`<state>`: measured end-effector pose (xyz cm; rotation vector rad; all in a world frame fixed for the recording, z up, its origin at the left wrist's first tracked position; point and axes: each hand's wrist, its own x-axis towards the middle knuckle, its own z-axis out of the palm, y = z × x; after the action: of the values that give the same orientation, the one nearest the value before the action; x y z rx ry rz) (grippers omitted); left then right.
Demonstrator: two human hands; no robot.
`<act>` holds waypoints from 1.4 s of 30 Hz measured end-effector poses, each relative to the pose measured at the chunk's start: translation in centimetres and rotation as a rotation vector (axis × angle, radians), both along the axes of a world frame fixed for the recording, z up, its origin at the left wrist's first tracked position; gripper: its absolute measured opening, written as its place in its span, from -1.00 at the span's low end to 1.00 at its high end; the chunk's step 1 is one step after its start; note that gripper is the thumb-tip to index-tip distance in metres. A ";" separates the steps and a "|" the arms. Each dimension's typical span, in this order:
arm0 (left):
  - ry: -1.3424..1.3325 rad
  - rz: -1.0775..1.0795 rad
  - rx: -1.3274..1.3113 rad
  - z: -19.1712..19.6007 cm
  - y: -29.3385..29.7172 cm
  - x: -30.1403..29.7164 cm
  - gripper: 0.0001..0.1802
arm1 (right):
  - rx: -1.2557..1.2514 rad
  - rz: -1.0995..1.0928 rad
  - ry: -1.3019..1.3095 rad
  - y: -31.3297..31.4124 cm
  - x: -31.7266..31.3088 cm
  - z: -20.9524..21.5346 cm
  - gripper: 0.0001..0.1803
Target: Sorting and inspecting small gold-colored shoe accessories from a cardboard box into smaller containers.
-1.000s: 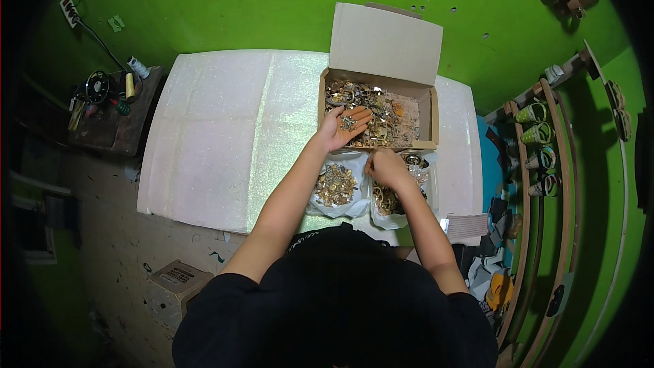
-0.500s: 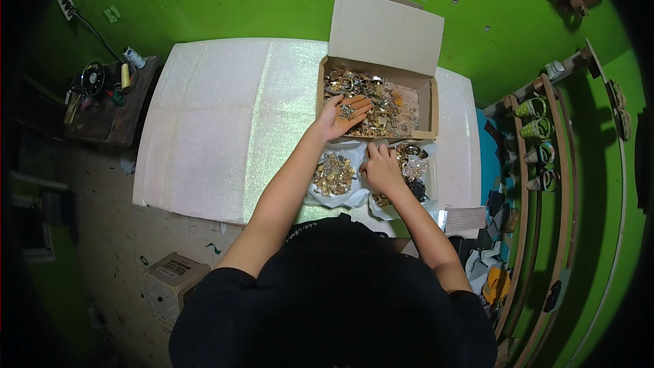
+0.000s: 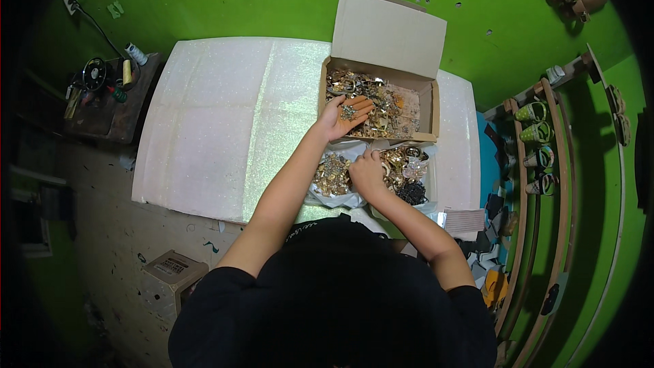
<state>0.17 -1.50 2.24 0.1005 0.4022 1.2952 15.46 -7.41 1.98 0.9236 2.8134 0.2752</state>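
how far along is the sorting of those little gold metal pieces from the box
Some looks done: sorted heaps of gold pieces and dark pieces already lie in plastic bags near the person. In hand: the left hand cups a few small pieces, palm up, over the cardboard box, while the right hand rests among the bagged heaps. Left: the box looks quite full, so much remains.

Desk point(image 3: 204, 129) cover: white sheet, faintly glittering, slightly textured. Cardboard box point(image 3: 388, 34): matt brown paperboard, plain smooth flap. Small fittings point(image 3: 381, 105) in the box: shiny gold and silver-toned metal. Bags point(image 3: 340, 197) in front: thin, crinkled clear plastic, glossy, holding more bright gold-toned metal pieces point(image 3: 330, 174) and some dark matt ones point(image 3: 412, 193). Wall point(image 3: 238, 0): matt green paint, with small holes. Curved racks point(image 3: 565, 163) at right: bare wood.
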 end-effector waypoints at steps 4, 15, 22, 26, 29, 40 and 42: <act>-0.001 0.001 -0.004 0.0 0.0 0.0 -0.48 | 0.037 0.003 -0.158 -0.4 -0.4 -0.9 -0.77; -0.002 0.002 -0.021 0.2 -0.1 0.0 -0.47 | 0.042 0.054 -0.102 -0.2 0.0 -2.4 -0.79; 0.013 -0.003 -0.011 0.0 0.1 -0.1 -0.48 | -0.208 -0.029 0.203 1.7 -0.3 2.9 -0.87; 0.003 -0.009 0.012 -0.3 0.1 -0.1 -0.48 | -0.493 -0.055 0.389 2.6 0.0 4.9 -0.84; 0.005 -0.010 0.007 -0.2 0.1 -0.1 -0.48 | -0.530 -0.037 0.430 2.8 0.3 5.4 -0.85; 0.006 -0.006 -0.007 -0.1 0.1 -0.1 -0.48 | -0.491 0.039 0.091 1.5 1.0 2.3 -0.84; 0.003 -0.004 -0.001 -0.1 0.0 -0.1 -0.48 | -0.470 0.065 0.073 0.8 1.0 2.5 -0.82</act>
<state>0.08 -1.50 2.15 0.1021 0.4051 1.2905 16.48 -6.62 4.45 0.7447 2.7821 -0.4053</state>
